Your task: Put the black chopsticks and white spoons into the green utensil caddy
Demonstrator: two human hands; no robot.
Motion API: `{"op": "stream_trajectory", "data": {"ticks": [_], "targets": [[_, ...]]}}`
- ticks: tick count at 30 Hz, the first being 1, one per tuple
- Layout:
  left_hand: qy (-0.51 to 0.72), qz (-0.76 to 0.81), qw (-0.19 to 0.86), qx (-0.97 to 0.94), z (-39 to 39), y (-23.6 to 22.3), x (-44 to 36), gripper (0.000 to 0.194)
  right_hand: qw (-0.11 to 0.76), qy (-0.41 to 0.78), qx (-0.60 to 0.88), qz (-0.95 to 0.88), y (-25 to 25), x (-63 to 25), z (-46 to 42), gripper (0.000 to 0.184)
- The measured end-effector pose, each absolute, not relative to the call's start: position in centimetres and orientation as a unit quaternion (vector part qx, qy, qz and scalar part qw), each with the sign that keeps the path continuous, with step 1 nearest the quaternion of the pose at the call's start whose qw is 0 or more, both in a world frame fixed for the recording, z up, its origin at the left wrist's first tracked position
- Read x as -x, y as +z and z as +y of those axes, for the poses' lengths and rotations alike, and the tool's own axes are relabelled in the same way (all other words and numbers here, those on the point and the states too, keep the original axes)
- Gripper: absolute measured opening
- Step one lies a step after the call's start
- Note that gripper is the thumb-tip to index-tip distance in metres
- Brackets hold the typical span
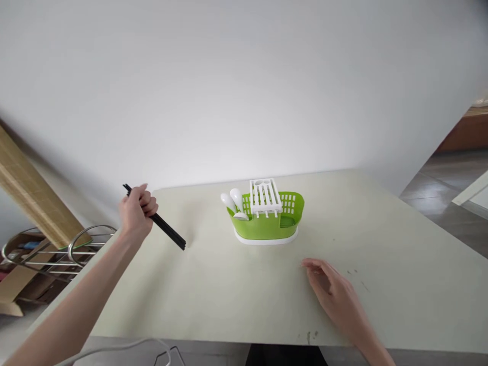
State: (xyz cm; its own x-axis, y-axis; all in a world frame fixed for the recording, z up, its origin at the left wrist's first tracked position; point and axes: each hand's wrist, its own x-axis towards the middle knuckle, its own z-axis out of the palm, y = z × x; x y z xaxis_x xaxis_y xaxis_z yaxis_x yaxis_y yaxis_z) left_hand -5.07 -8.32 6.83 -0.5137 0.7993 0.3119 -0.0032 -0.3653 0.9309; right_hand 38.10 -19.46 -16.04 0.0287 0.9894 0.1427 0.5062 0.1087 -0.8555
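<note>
My left hand (137,208) is wrapped round a bundle of black chopsticks (169,231), raised above the left side of the table. They slant down to the right, and short ends poke out above the fist. A green basket-style utensil holder (259,229) with a white base stands near the middle of the table. White spoons (236,198) lean in its left part, and a white slotted rack (266,195) sits across its top. My right hand (335,292) is in front of the holder and to its right, fingers loosely curved, holding nothing.
The pale table (213,295) meets a white wall (244,91) at the back. At the left are a metal wire rack (49,264), a cardboard box (15,284) and a long tan board (34,188). A white cable (125,347) hangs at the front edge.
</note>
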Motion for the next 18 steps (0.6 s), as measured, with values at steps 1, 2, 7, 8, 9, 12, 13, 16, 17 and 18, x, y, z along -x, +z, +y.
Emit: {"op": "stream_trajectory", "data": {"ticks": [1,2,7,8,9,12,13,16,17,18], "targets": [[0.712,0.492,0.277,-0.418,-9.1,5.9,5.2,0.049,0.398,0.299,0.596,-0.630,-16.1,-38.1,-19.5,0.034],[0.705,0.493,0.277,-0.429,-9.8,5.1,5.3,0.051,0.396,0.295,0.597,-0.633,-16.2,-38.2,-19.5,0.034],[0.679,0.489,0.289,-0.465,-12.6,3.4,5.0,0.053,0.390,0.284,0.604,-0.635,-16.2,-38.3,-19.5,0.033],[0.677,0.490,0.290,-0.467,-13.0,3.2,4.8,0.053,0.389,0.283,0.604,-0.635,-16.1,-38.4,-19.5,0.033],[0.674,0.492,0.292,-0.467,-13.3,3.0,4.6,0.053,0.388,0.282,0.605,-0.635,-16.1,-38.4,-19.5,0.033],[0.660,0.511,0.300,-0.463,-13.7,2.5,4.2,0.054,0.384,0.282,0.612,-0.632,-16.0,-38.4,-19.5,0.034],[0.653,0.517,0.303,-0.463,-13.6,2.3,4.2,0.055,0.382,0.283,0.614,-0.630,-16.0,-38.4,-19.6,0.034],[0.642,0.523,0.308,-0.468,-13.0,1.8,4.2,0.055,0.379,0.288,0.616,-0.627,-16.0,-38.4,-19.7,0.034],[0.640,0.525,0.307,-0.470,-12.7,1.4,4.3,0.055,0.380,0.289,0.616,-0.627,-16.0,-38.4,-19.7,0.034],[0.635,0.531,0.303,-0.471,-12.5,0.9,4.3,0.054,0.382,0.289,0.615,-0.627,-16.0,-38.4,-19.7,0.035]]}}
